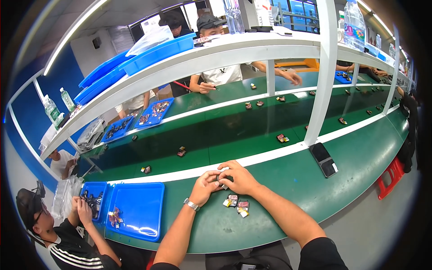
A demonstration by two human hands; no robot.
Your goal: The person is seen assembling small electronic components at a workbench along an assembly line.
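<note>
My left hand [205, 188], with a metal watch on its wrist, meets my right hand [239, 178] over the near green worktop. The fingers of both are closed together on a small dark part [218, 178], mostly hidden by the fingertips. A little white shows just below it. Close under my hands lie two small electronic assemblies, one dark with red and white [231, 200] and one reddish with a yellow-white tab [243, 207]. Left of my left forearm is a shallow blue tray [150, 211] with a small heap of reddish wired pieces [115, 218] at its left side.
A folded dark phone-like device [323, 159] lies to the right. Past a white rail [256, 158], a green conveyor belt [225, 139] carries scattered small assemblies. A white post [321, 76] holds up the shelf. At left, a co-worker handles black parts over another blue tray [101, 185].
</note>
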